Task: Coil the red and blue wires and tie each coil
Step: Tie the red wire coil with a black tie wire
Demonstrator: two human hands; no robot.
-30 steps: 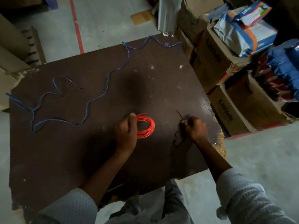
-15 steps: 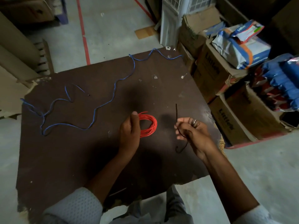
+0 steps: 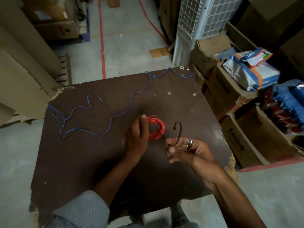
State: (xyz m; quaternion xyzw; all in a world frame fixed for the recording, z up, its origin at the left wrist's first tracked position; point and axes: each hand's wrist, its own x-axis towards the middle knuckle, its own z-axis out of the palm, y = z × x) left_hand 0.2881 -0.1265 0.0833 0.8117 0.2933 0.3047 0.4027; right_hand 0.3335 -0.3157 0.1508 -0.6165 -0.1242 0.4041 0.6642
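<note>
The red wire [image 3: 155, 127] is wound into a small coil near the middle of the dark brown board [image 3: 98, 162]. My left hand [image 3: 135, 134] grips the coil's left side, thumb on top. My right hand [image 3: 185, 149] is raised just right of the coil and holds a short black tie wire [image 3: 178, 130], which curls up into a hook, with one end pointing toward the coil. The blue wire [image 3: 115, 117] lies loose and uncoiled across the board's left and far parts, reaching the far edge.
Open cardboard boxes [image 3: 230, 102] with packets crowd the board's right side. A white grilled appliance [image 3: 195, 27] stands behind the far right corner. Flat cardboard sheets [image 3: 24, 76] lean at the left. Red tape lines [image 3: 102, 46] run along the concrete floor.
My right hand picked the black tie wire off the board, lifted it and brought it close to the red coil. The left hand kept hold of the coil. The camera tilted up.
</note>
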